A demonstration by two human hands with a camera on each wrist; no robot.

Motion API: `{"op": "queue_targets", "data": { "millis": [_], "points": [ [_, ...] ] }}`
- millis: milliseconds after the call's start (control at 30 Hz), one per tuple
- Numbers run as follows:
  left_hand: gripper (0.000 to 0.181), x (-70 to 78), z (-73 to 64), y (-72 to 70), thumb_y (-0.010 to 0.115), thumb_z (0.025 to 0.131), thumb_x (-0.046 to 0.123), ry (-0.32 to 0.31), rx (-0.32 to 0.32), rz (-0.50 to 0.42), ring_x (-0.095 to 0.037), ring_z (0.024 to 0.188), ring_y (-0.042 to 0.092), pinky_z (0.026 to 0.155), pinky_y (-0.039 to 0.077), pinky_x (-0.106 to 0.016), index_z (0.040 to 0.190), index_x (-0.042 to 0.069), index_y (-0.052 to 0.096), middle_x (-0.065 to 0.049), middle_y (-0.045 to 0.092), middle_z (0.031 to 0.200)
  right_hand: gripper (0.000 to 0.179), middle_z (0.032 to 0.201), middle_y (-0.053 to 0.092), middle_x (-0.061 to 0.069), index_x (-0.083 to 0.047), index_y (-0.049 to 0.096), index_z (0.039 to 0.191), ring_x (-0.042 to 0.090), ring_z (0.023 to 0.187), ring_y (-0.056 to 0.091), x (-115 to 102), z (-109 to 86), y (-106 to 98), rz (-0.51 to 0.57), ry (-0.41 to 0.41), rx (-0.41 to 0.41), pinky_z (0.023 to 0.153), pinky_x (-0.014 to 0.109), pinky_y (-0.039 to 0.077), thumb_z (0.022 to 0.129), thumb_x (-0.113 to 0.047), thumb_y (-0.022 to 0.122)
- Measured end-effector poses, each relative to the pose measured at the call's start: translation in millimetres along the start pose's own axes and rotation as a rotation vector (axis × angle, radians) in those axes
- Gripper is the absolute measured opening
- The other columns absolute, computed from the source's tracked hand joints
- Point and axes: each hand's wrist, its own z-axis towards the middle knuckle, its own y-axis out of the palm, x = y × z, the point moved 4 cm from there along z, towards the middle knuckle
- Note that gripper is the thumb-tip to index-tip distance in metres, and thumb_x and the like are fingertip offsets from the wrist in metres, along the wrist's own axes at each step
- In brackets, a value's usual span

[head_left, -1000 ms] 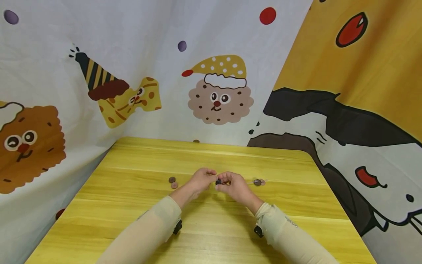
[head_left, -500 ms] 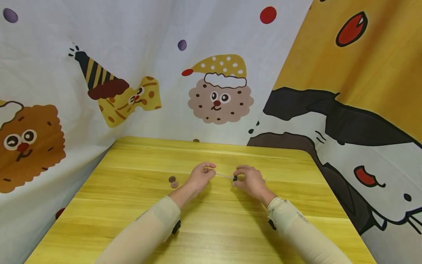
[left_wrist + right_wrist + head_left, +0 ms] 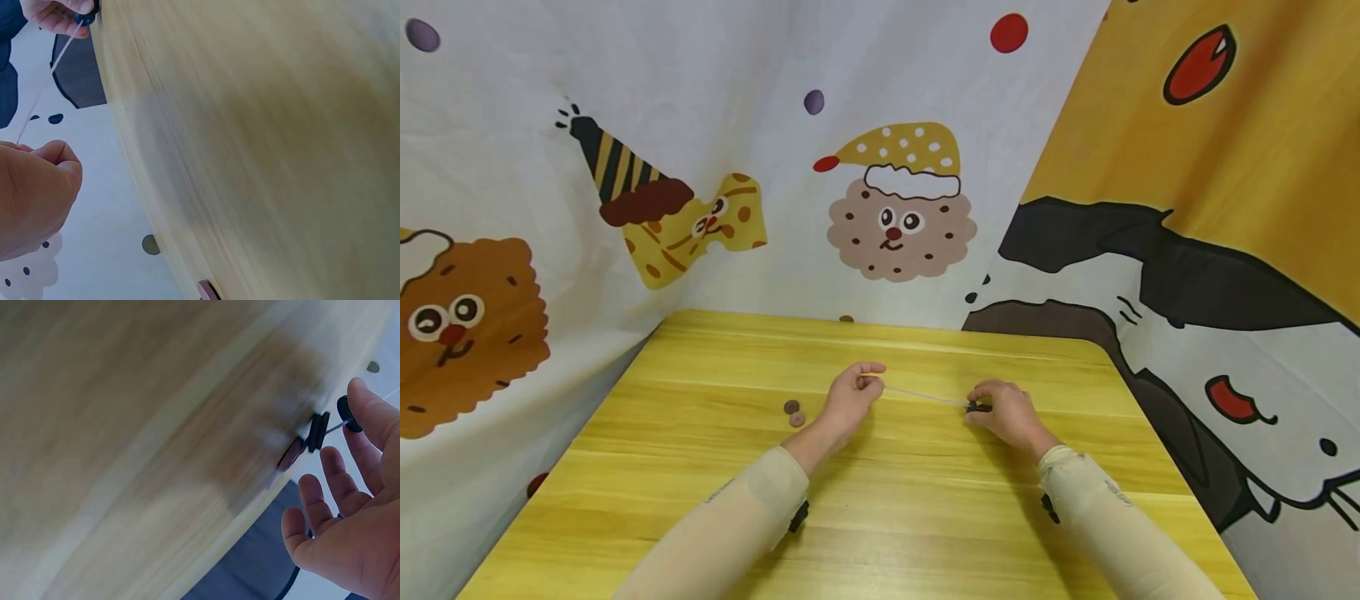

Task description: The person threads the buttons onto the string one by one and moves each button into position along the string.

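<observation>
Between my two hands a thin white string (image 3: 925,395) runs taut above the table. Its left end is pinched by my left hand (image 3: 848,400), thumb against forefinger. On the right, my right hand (image 3: 1009,417) pinches a flat black button-like disc (image 3: 345,411) through which the string passes. Beyond it, in the right wrist view, more black discs (image 3: 319,431) and a reddish-brown disc (image 3: 290,454) are threaded close together near the table. The other fingers of the right hand are spread, loosely bent.
Two loose discs lie left of my left hand on the wooden table (image 3: 880,517), one dark brown (image 3: 792,407) and one pink (image 3: 797,419). A cartoon-printed curtain (image 3: 760,275) hangs behind the table and along its sides.
My right hand has drawn away to the right with the black disc, sliding it along the string, so a longer stretch shows. The left hand has shifted slightly up and left.
</observation>
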Motion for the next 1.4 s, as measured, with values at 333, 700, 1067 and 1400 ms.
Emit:
{"op": "queue_targets", "data": {
  "millis": [333, 700, 1067, 1400],
  "points": [
    [0.026, 1.3, -1.4, 1.1, 0.057, 0.107, 0.010, 0.049, 0.013, 0.049, -0.016, 0.090, 0.049, 0.073, 0.044, -0.022, 0.132, 0.008, 0.064, -0.002, 0.054, 0.103, 0.035, 0.135, 0.073, 0.017, -0.012, 0.078, 0.125, 0.049, 0.129, 0.062, 24.0, 0.5, -3.5, -0.059, 0.048, -0.034, 0.108, 0.074, 0.038, 0.094, -0.027, 0.084],
    [0.024, 3.9, -2.0, 2.8, 0.057, 0.107, 0.009, 0.079, 0.018, 0.096, -0.017, 0.095, 0.053, 0.076, 0.048, -0.022, 0.130, 0.006, 0.064, -0.005, 0.058, 0.108, 0.049, 0.143, 0.068, 0.020, -0.007, 0.069, 0.140, 0.050, 0.133, 0.059, -7.1, -3.6, -9.8, -0.052, 0.048, -0.088, 0.110, 0.073, 0.040, 0.100, -0.034, 0.078],
    [0.029, 3.0, -2.9, 10.5, 0.058, 0.108, 0.011, 0.073, -0.029, 0.115, -0.017, 0.091, 0.053, 0.070, 0.045, -0.024, 0.137, 0.009, 0.061, -0.007, 0.061, 0.109, 0.048, 0.133, 0.073, 0.005, -0.016, 0.060, 0.146, 0.029, 0.129, 0.067, -98.4, 9.0, 23.6, 0.580, -0.034, -0.262, 0.116, 0.062, 0.046, 0.104, -0.035, 0.072],
    [0.030, -3.1, -2.3, 11.7, 0.058, 0.107, 0.011, 0.069, -0.012, 0.087, -0.018, 0.093, 0.055, 0.076, 0.048, -0.027, 0.137, 0.009, 0.061, -0.009, 0.063, 0.112, 0.028, 0.111, 0.080, 0.008, -0.008, 0.079, 0.116, 0.013, 0.087, 0.062, -106.1, 10.4, 33.8, 0.628, 0.035, -0.129, 0.077, 0.028, 0.052, 0.104, -0.032, 0.073]
  ]
}}
